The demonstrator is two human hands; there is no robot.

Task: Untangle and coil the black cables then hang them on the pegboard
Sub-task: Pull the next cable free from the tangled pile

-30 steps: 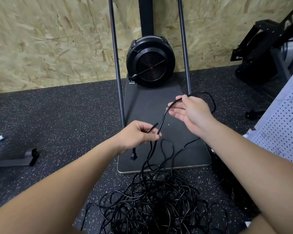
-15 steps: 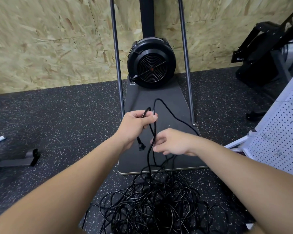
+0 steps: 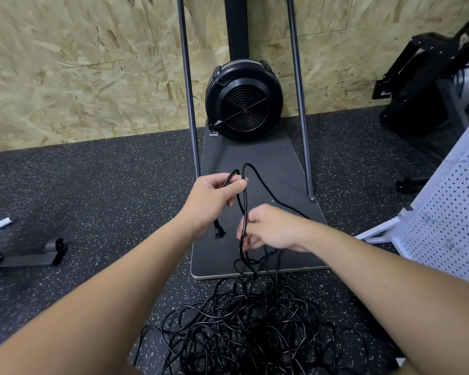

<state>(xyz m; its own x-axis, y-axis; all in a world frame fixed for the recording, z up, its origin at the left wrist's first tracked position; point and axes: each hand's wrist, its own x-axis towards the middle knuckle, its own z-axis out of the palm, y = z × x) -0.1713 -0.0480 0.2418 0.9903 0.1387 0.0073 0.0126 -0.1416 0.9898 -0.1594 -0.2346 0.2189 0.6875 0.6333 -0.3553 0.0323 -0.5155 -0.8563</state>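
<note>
A thin black cable (image 3: 257,180) rises from the tangled pile of black cables (image 3: 249,328) on the speckled rubber floor (image 3: 98,196) and makes a narrow upright loop above the dark base plate (image 3: 279,163) of a fan-wheel machine. The cable is smooth and round, and its end carries a small black plug (image 3: 217,231) that hangs below the left hand (image 3: 211,201). The left hand pinches the top of the loop between thumb and curled fingers. Just below and to the right, the right hand (image 3: 271,228) curls its fingers around the descending strand. The hands are close but not touching. The pile is a dense knot of many overlapping loops, near the plate's front edge. A white pegboard (image 3: 450,212) leans at the right. The black fan wheel (image 3: 244,100) stands against the chipboard wall (image 3: 79,63).
</note>
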